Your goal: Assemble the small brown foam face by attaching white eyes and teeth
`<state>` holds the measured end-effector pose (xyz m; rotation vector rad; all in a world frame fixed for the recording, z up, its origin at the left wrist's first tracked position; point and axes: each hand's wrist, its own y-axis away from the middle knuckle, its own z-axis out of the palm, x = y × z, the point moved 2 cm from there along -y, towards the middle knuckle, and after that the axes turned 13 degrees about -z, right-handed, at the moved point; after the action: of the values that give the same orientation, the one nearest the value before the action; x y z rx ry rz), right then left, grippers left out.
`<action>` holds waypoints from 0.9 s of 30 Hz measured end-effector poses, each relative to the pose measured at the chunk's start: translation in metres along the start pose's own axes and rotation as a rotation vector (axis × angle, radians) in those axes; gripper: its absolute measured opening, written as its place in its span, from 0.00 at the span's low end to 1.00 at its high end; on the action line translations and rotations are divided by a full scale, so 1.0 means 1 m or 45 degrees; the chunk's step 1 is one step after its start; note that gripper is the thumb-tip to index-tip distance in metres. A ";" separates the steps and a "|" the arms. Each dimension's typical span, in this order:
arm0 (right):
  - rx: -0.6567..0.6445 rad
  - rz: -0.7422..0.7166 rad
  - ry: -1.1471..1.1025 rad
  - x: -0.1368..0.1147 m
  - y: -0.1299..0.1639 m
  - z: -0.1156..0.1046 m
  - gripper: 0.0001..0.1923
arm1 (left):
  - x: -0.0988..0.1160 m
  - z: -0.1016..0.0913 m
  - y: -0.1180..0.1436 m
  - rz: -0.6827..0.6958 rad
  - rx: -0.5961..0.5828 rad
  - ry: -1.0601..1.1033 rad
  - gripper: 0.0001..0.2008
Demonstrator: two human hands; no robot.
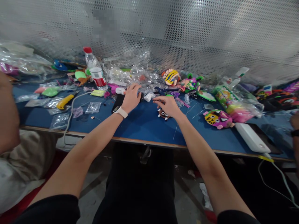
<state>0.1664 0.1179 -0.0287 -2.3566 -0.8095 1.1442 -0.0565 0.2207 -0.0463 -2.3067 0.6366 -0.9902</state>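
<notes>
My left hand [132,97], with a white watch on its wrist, rests over a flat black object [118,104], fingers stretched out and slightly curved. A small white bottle-like thing [120,90] lies beside it. My right hand [167,105] reaches in above a small brown clay figure [163,114] with white feet and eyes, and partly covers it. Its fingers extend leftward and seem to hold nothing. Between the hands lies a crumpled white lump or packet [149,96]; I cannot tell its kind.
Behind stand a water bottle [97,73] and clear plastic bags [130,74] along a perforated metal screen. Leftward lie a yellow-handled cutter [64,101] and small packets. To the right are a tiger-faced clay piece [217,119] and white power bank [252,137]. People sit at both sides.
</notes>
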 end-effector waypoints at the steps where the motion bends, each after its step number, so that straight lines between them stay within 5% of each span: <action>1: -0.004 -0.001 -0.012 0.001 0.000 0.000 0.09 | 0.006 -0.002 0.001 0.042 0.015 -0.002 0.14; 10: 0.214 0.238 -0.358 0.011 -0.002 0.002 0.15 | 0.058 -0.001 0.019 0.375 -0.276 0.044 0.08; 14: 0.199 0.263 -0.524 0.008 -0.003 0.000 0.24 | 0.058 0.002 0.020 0.426 -0.283 0.029 0.07; 27: 0.144 0.281 -0.663 0.005 -0.002 0.001 0.24 | 0.056 0.002 0.022 0.511 -0.294 0.073 0.06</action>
<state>0.1673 0.1221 -0.0310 -2.1144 -0.6257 1.8892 -0.0249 0.1715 -0.0337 -2.2176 1.2363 -0.8268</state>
